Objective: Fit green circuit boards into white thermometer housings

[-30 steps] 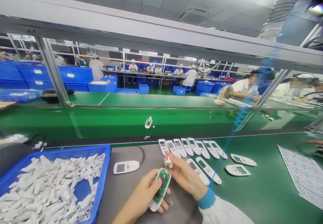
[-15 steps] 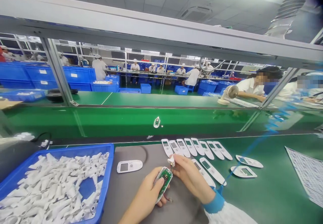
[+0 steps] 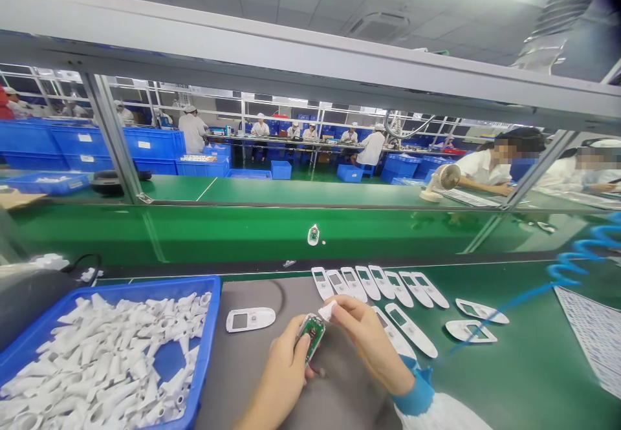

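The left hand [image 3: 277, 378] is holding a green circuit board [image 3: 311, 336] in a closed grip, while the right hand [image 3: 369, 346] is pinching a small white plastic piece [image 3: 327, 311] just above it. White casings [image 3: 369, 282] are lying in a row on the desk [image 3: 514, 352] beyond.

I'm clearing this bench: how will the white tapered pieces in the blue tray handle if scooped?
The white tapered pieces look like hollow stiff plastic, so probably light and not floppy. Being rounded and loosely heaped in the blue tray, they will likely roll and slide apart.
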`<state>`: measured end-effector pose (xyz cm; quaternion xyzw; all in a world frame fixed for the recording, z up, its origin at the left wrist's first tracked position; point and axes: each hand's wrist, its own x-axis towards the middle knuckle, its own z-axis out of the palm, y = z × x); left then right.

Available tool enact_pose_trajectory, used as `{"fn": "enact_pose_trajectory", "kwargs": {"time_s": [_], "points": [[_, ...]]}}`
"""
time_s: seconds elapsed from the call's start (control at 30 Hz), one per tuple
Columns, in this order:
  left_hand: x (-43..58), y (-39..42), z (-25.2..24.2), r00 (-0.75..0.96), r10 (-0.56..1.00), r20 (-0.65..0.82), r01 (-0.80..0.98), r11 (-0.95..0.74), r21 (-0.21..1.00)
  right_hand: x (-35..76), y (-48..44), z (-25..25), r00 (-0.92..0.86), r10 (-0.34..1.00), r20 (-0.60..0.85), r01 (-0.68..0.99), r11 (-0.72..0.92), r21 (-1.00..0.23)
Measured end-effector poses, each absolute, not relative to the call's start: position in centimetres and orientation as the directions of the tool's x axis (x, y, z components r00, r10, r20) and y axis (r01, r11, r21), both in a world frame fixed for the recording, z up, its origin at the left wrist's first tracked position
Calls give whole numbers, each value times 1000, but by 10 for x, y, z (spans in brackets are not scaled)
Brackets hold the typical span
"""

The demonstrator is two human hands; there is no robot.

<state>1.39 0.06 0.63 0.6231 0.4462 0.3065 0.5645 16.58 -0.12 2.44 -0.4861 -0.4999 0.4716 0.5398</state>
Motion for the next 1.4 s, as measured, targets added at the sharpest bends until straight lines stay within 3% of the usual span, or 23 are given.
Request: {"fn": "enact_pose_trajectory", "kwargs": {"time_s": [0.13,0.23,0.37,0.6,0.8,1.0,1.23,1.4], "points": [[14,-2,3,330,942,-64,234,-16,972,161,-8,29,-59,962,266,247,272,-930],[14,-4,7,338,938,-70,244,-16,970,160,-8,28,46,959,279,318,250,-914],[15,-6,19,372,927,-59,302,-61,951,164,-1,24,127,979,158,209,129,-969],[13,-7,19,454,889,-63,263,-66,963,170,3,23,-42,999,30,-92,26,-995],[12,-8,16,465,882,-71,217,-36,976,166,1,26,-14,999,42,-122,40,-992],[19,-9,8,388,910,-148,230,60,971,153,-5,27,-63,996,-69,-257,-83,-963],[13,-8,17,410,911,-43,337,-107,935,155,-4,28,0,996,87,-61,86,-994],[11,-9,25,440,898,-2,330,-160,930,161,-2,30,-105,994,11,-57,5,-998]]}}
